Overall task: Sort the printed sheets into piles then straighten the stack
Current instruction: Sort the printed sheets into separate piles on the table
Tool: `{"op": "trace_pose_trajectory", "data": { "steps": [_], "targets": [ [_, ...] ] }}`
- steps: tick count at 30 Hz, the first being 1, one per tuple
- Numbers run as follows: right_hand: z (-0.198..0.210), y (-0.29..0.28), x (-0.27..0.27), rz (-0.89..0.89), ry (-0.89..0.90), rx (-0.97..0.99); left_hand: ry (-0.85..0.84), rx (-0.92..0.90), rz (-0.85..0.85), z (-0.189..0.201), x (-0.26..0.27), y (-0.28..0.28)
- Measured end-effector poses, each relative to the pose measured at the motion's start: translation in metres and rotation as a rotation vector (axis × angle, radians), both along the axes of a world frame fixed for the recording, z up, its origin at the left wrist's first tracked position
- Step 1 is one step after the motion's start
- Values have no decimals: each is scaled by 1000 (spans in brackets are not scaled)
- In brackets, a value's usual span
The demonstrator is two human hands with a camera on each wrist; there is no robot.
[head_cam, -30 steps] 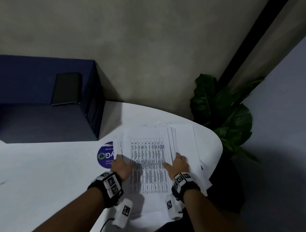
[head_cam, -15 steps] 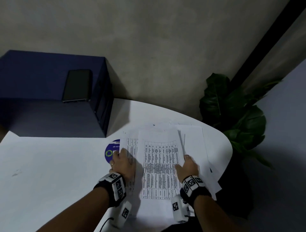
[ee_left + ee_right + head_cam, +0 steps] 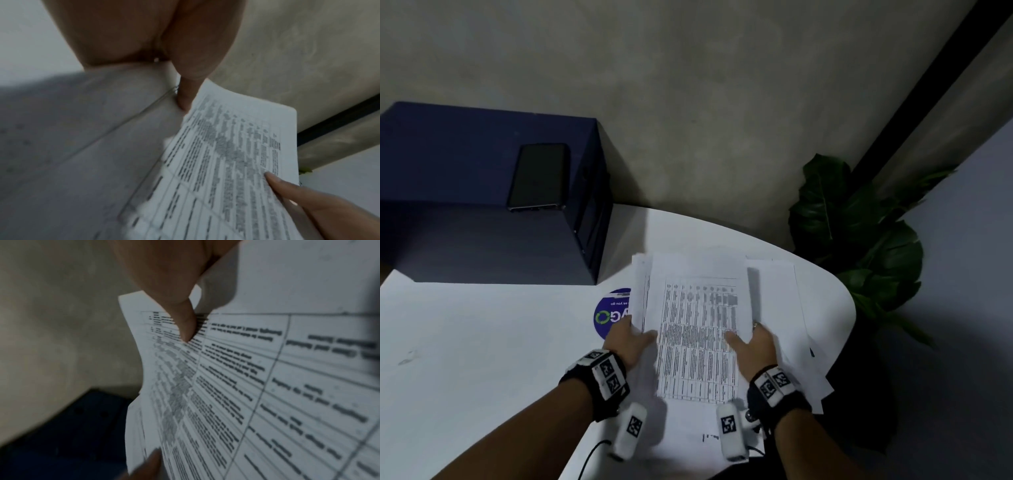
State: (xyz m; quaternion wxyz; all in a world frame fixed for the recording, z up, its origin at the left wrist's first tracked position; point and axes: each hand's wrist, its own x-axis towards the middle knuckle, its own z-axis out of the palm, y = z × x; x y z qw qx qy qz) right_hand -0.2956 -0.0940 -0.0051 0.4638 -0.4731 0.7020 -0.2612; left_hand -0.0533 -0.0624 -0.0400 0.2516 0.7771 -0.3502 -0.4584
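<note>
A stack of printed sheets [image 3: 698,325] with a table of text on top is held tilted above the white table [image 3: 482,342]. My left hand [image 3: 632,338] grips its left edge, thumb on the top page. My right hand [image 3: 753,342] grips the right edge the same way. The left wrist view shows the sheets [image 3: 236,154] pinched under my left thumb [image 3: 186,95], with the right thumb farther along the page. In the right wrist view my right thumb [image 3: 185,324] presses on the curled sheets [image 3: 246,386]. More white sheets [image 3: 779,294] lie fanned on the table under and to the right.
A dark blue box [image 3: 465,233] with a black phone [image 3: 539,176] on it stands at the back left. A round purple sticker [image 3: 613,315] lies beside the stack. The table's curved edge [image 3: 851,308] is close on the right, with a leafy plant [image 3: 859,240] beyond it.
Both hands went from pressing flat on the spread sheets to gripping their side edges. The sheets are gathered closer together and raised off the table.
</note>
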Motion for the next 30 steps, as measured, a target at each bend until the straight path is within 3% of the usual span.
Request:
{"op": "trace_pose_trajectory", "data": {
  "steps": [3,6,8,10,14,18,22,30],
  "targets": [
    [-3,-1,-15,-66,-202,37,103,-84,62,8,0,0],
    [-5,-4,-21,-49,-214,3,152,-137,45,18,-1,-2],
    [-4,-4,-21,-98,-98,-44,57,-183,56,30,7,-2],
    [-4,-2,-19,-97,144,-40,15,-243,99,44,24,2],
    [-23,8,6,189,606,143,-68,-331,168,60,54,16],
    [-34,6,24,220,739,264,-81,-373,165,63,64,20],
    [-29,-7,24,190,728,326,-87,-412,162,67,67,22],
    [-7,-6,14,6,442,245,-45,-374,179,80,82,27]
  ]
}}
